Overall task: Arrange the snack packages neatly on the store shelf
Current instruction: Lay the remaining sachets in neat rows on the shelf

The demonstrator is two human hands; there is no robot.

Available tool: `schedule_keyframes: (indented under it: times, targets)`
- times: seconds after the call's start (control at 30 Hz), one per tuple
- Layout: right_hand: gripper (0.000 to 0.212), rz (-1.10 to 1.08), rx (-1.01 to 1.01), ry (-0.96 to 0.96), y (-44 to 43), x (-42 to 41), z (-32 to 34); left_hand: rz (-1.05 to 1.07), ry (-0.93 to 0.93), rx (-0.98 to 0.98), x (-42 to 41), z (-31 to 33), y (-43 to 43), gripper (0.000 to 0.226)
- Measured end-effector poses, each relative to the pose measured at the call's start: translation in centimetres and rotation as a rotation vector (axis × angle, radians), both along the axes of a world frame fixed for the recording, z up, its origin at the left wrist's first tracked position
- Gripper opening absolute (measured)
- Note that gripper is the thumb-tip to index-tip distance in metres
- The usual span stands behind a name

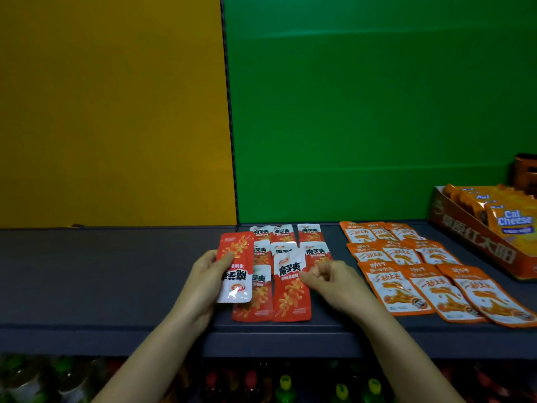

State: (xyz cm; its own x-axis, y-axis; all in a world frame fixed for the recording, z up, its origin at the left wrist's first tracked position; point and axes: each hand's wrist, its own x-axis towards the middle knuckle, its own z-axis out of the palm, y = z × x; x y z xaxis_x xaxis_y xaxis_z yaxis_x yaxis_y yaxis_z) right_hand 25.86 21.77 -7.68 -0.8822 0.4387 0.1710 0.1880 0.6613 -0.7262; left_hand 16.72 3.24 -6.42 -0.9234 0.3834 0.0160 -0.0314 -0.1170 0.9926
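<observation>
Before me stand a yellow panel (110, 112) at left and a green panel (377, 112) at right, with a dark strip (229, 112) between them. At my far right sits an orange carton (476, 242) with big characters on its side. Low in my view are blurred bottles (286, 385) with red and yellow caps.

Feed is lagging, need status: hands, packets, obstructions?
Left hand grips flat red-and-white foil snack packet, upside down, over left column. Right hand curled at edge of front centre packet, grip unclear. Orange foil packets rowed alongside, nothing blocking.
</observation>
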Motion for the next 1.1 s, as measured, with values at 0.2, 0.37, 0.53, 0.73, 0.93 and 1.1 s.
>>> schedule_keyframes:
  times: [0.2,0.37,0.53,0.73,0.93,1.1]
  targets:
    - [0.042,-0.07,0.099,-0.094,-0.2,-0.2,-0.3,-0.068,0.013,-0.007,-0.2,0.1,-0.3,0.014]
    - [0.026,-0.189,0.306,-0.017,-0.4,0.3,0.8,-0.18,0.082,-0.02,0.0,0.3,0.2,0.013]
    - [0.047,0.105,0.439,0.343,-0.9,1.1,4.3,-0.39,0.258,-0.169,0.2,1.5,1.0,0.02]
    - [0.047,0.392,0.534,0.052,0.7,1.2,4.7,-0.445,0.431,-0.318,0.3,2.8,3.2,0.016]
    - [0.012,0.405,0.255,-0.006,2.2,3.1,4.9,-0.518,0.52,-0.471,0.1,4.1,5.0,0.017]
    - [0.009,0.201,-0.1,0.148,3.2,4.6,2.8,-0.286,0.532,-0.369,-0.9,3.8,4.2,0.014]
